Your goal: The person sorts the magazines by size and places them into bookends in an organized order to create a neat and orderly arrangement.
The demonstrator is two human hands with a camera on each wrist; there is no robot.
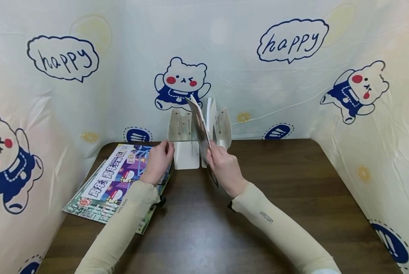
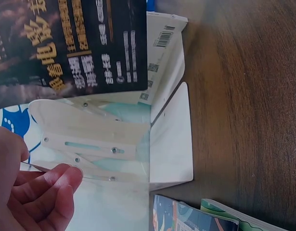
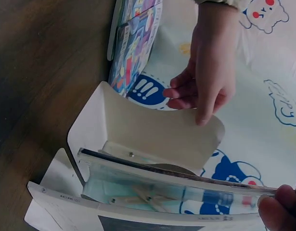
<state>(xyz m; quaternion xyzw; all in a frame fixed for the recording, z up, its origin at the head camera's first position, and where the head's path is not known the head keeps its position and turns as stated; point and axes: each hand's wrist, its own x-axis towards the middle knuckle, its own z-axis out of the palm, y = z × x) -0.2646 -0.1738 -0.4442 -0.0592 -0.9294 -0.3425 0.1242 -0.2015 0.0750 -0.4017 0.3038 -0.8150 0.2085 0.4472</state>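
Note:
A white metal expanding bookend point(image 1: 186, 156) stands at the back of the table, its side panels upright and joined by crossed struts point(image 3: 147, 196). With thumb and fingertips my left hand point(image 1: 159, 160) pinches the edge of its left panel point(image 3: 157, 122). My right hand point(image 1: 225, 165) grips a thin magazine point(image 2: 90, 48) with a dark cover and gold lettering. That magazine is held upright and tilted, partly between the panels. Right of it, a white-covered book point(image 2: 162, 43) stands against the right panel point(image 1: 225, 127).
Several colourful magazines point(image 1: 115, 186) lie in a loose pile on the left of the brown wooden table point(image 1: 276, 213). A printed curtain point(image 1: 238, 76) with bears hangs close behind the bookend and along both sides.

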